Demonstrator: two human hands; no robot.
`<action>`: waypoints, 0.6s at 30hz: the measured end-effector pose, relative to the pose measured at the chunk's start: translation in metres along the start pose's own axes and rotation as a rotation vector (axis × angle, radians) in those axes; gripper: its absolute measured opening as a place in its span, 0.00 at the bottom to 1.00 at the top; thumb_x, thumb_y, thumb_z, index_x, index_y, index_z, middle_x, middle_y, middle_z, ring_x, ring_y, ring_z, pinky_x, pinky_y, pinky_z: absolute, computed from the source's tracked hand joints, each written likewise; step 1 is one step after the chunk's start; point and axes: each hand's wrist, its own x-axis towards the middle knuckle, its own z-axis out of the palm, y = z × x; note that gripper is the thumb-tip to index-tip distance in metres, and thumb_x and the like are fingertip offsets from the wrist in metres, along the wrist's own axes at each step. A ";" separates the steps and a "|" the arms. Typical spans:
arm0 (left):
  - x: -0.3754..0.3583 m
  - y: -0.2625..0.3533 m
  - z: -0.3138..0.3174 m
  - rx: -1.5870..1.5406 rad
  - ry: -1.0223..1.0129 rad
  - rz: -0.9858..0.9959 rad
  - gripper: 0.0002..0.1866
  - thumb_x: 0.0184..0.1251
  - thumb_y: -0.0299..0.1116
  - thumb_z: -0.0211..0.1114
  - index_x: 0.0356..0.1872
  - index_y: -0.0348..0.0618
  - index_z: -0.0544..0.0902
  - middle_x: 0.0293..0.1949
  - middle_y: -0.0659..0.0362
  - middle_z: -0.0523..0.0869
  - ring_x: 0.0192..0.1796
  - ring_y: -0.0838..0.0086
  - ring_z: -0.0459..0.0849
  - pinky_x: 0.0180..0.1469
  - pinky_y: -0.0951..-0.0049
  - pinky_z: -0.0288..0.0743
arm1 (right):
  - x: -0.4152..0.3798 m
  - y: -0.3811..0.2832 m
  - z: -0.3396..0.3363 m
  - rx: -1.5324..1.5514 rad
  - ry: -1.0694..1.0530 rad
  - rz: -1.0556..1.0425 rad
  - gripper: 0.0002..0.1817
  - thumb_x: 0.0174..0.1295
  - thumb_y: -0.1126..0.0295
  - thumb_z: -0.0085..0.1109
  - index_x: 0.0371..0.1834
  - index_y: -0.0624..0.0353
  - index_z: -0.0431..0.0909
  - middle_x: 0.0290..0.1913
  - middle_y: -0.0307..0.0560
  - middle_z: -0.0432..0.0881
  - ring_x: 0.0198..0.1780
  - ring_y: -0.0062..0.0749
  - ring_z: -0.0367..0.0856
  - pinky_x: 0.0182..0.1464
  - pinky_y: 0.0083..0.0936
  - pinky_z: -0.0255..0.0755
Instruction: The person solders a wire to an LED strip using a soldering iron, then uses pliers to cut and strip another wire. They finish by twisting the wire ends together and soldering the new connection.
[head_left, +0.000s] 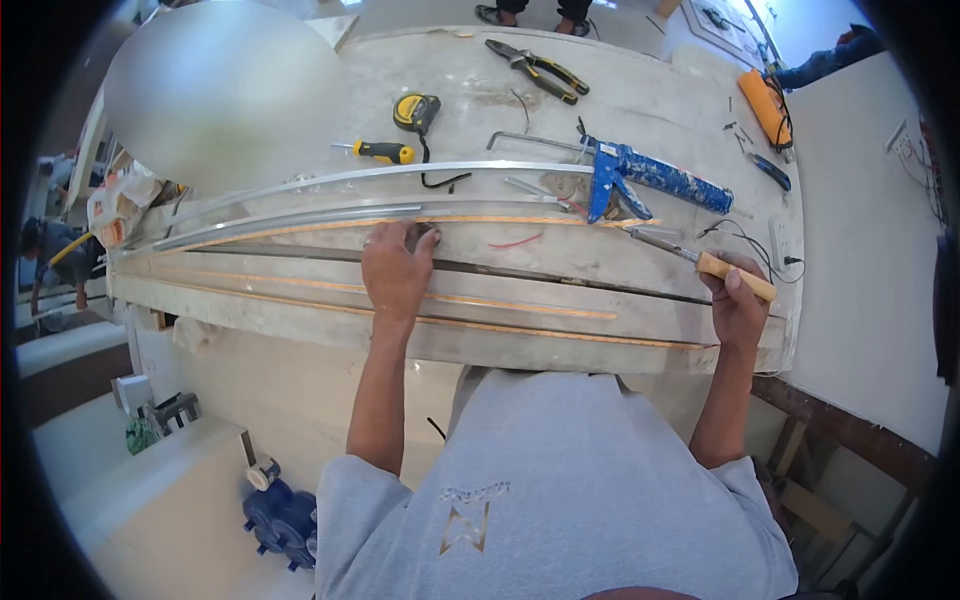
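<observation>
My right hand (738, 305) grips the wooden handle of a soldering iron (712, 265). The metal shaft points left, its tip close to the right end of a thin orange LED strip (530, 219). My left hand (398, 262) rests on the table at that strip, thumb and fingers bent together; a dark patch shows between them, and what they hold is hidden. Nearer me lie two more orange strips (520, 305), (560, 333). Just beyond the iron's tip lies a blue caulking gun (665, 178).
On the worktable (600, 270) are pliers (540, 72), a tape measure (416, 112), a screwdriver (383, 152), long metal profiles (380, 172), a utility knife (770, 172) and an orange tool (765, 108). A black cable (745, 235) lies at right. Other people are at far left and beyond the table.
</observation>
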 end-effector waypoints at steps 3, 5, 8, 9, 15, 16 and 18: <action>-0.004 -0.006 0.010 0.018 0.015 0.067 0.13 0.56 0.35 0.74 0.38 0.39 0.85 0.32 0.51 0.84 0.39 0.54 0.81 0.45 0.57 0.74 | -0.002 -0.003 0.006 0.002 0.008 -0.015 0.17 0.65 0.73 0.60 0.52 0.77 0.76 0.52 0.67 0.82 0.53 0.49 0.85 0.55 0.38 0.85; -0.002 -0.005 0.012 -0.111 0.001 0.052 0.13 0.54 0.30 0.74 0.38 0.39 0.83 0.32 0.51 0.84 0.39 0.53 0.81 0.46 0.56 0.74 | -0.005 -0.004 0.009 0.004 0.032 -0.025 0.18 0.64 0.73 0.61 0.52 0.77 0.76 0.51 0.68 0.82 0.52 0.49 0.85 0.54 0.39 0.85; 0.003 -0.002 0.009 -0.141 -0.066 0.042 0.13 0.54 0.26 0.73 0.40 0.38 0.82 0.30 0.52 0.84 0.35 0.58 0.81 0.42 0.61 0.75 | -0.009 -0.006 0.009 -0.004 0.066 -0.020 0.18 0.63 0.73 0.61 0.52 0.77 0.77 0.51 0.67 0.82 0.52 0.48 0.85 0.54 0.39 0.85; 0.003 0.004 0.007 -0.146 -0.067 0.051 0.13 0.54 0.26 0.73 0.40 0.38 0.82 0.30 0.52 0.84 0.35 0.58 0.81 0.42 0.61 0.75 | -0.009 -0.006 0.007 0.003 0.053 0.005 0.18 0.63 0.73 0.61 0.52 0.76 0.77 0.51 0.66 0.83 0.53 0.48 0.85 0.55 0.39 0.84; -0.025 0.061 -0.020 -0.698 -0.281 -0.099 0.06 0.58 0.22 0.70 0.36 0.34 0.84 0.29 0.62 0.86 0.30 0.82 0.79 0.35 0.79 0.73 | 0.000 0.010 -0.013 0.376 0.214 0.075 0.13 0.66 0.72 0.62 0.49 0.69 0.79 0.51 0.60 0.83 0.54 0.43 0.84 0.58 0.37 0.82; -0.034 0.064 -0.019 -0.778 -0.335 -0.158 0.05 0.58 0.22 0.70 0.35 0.34 0.85 0.29 0.63 0.86 0.32 0.83 0.79 0.36 0.80 0.73 | 0.004 0.017 -0.024 0.463 0.257 0.099 0.13 0.66 0.70 0.63 0.48 0.68 0.78 0.50 0.60 0.83 0.53 0.43 0.84 0.58 0.37 0.82; -0.054 0.077 -0.018 -0.888 -0.379 -0.226 0.07 0.62 0.24 0.69 0.40 0.32 0.83 0.32 0.57 0.86 0.35 0.77 0.82 0.40 0.77 0.76 | 0.020 0.015 -0.038 0.553 0.303 0.091 0.13 0.67 0.68 0.63 0.47 0.67 0.78 0.49 0.59 0.84 0.53 0.43 0.84 0.58 0.36 0.82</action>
